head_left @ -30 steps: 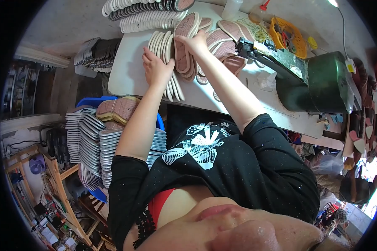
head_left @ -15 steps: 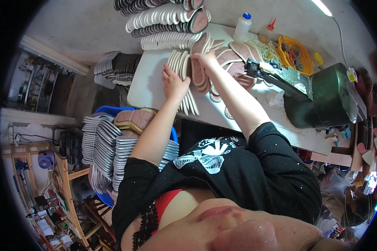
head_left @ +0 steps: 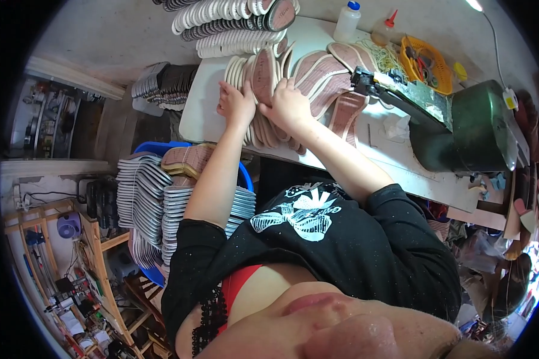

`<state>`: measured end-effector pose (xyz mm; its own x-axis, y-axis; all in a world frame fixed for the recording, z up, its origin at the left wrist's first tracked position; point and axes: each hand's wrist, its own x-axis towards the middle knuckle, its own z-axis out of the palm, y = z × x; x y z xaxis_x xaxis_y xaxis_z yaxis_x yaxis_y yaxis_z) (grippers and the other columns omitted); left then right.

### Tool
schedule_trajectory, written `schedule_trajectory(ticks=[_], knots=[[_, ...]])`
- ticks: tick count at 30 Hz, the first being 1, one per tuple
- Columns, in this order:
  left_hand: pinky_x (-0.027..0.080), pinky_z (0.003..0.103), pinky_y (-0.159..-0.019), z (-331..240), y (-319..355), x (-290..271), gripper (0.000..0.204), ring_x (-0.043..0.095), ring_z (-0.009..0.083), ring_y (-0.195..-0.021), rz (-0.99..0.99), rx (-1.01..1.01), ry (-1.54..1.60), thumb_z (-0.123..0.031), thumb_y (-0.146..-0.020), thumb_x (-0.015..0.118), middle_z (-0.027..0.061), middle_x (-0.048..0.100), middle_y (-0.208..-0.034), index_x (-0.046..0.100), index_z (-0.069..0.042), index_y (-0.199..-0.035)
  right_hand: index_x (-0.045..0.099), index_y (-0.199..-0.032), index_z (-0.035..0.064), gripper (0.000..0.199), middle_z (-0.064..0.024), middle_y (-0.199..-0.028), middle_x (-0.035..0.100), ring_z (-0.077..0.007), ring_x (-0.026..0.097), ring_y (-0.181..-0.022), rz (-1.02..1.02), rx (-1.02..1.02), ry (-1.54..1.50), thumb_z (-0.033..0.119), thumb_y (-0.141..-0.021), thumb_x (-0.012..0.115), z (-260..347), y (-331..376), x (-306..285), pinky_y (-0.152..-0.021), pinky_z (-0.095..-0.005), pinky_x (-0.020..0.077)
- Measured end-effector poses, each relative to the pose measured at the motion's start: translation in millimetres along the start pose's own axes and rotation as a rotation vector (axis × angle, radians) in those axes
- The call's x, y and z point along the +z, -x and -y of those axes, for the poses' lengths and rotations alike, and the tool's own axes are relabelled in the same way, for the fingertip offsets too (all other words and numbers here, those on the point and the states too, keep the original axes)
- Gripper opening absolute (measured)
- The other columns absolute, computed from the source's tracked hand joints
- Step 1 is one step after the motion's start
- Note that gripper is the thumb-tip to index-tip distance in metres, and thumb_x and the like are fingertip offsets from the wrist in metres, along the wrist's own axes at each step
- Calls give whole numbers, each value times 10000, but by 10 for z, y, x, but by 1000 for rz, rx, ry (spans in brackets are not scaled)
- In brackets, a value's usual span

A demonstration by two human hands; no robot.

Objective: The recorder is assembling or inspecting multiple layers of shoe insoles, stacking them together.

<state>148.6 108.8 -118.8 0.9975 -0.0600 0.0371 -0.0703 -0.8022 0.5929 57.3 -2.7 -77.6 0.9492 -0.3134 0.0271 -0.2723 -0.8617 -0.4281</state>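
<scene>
A row of insoles with white edges and pinkish-brown faces (head_left: 263, 76) stands on edge on the white table, pressed together between my two hands. My left hand (head_left: 236, 106) curls round the row's left side, with its thumb along the near insoles. From the right, my right hand (head_left: 291, 109) grips the same row, fingers bent over the edge of the front insoles. The lower ends of the insoles lean toward the table's near edge. Just right of my right hand, more pinkish-brown insoles (head_left: 315, 73) lie flat and overlapping.
Tall rows of insoles (head_left: 239, 43) are stacked at the back left. A green sewing machine (head_left: 461, 128) occupies the table's right side. Behind it sit a yellow basket of tools (head_left: 426, 64) and a blue-capped bottle (head_left: 347, 23). A blue tub (head_left: 245, 179) of bundled insoles stands lower left.
My right hand has come nearer and lower, and insoles it held have joined the row at my left hand. The row has shifted slightly left.
</scene>
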Motion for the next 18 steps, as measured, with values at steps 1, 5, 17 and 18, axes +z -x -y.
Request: schedule_trajectory(ticks=[1,5,17,18], knots=[[210,578,-1093,23,2,24,931,265,439,-1365,1,0,-2,-572,-900,466,291,254,-1485,132,99,-1453,310,-1310,-176,887,-380,-1282,435,-421,606,-1035,1,1,-2,401,-763,702,7,35,19,-837,-414,534],[177,616,-1090,-246,220,-35,1037,126,438,-1420,62,72,110,-676,-857,472,296,99,-1531,118,92,-1456,263,-1363,-174,872,-407,-1370,338,-445,586,-1056,50,-32,100,276,-744,680,-24,58,4,-846,-420,528],[297,636,-1010,-131,108,-111,999,252,454,-1348,19,181,98,-591,-781,654,229,124,-1543,202,-33,-1475,207,-1369,-136,936,-430,-1332,360,-450,574,-1106,138,-118,-206,335,-755,734,-102,255,-262,-855,-439,539],[330,620,-994,-114,72,-111,1006,306,461,-1316,-17,153,43,-620,-780,637,241,164,-1528,205,-35,-1475,223,-1355,-132,901,-406,-1275,431,-406,626,-997,261,-5,-437,311,-759,733,-270,222,-303,-723,-403,562]])
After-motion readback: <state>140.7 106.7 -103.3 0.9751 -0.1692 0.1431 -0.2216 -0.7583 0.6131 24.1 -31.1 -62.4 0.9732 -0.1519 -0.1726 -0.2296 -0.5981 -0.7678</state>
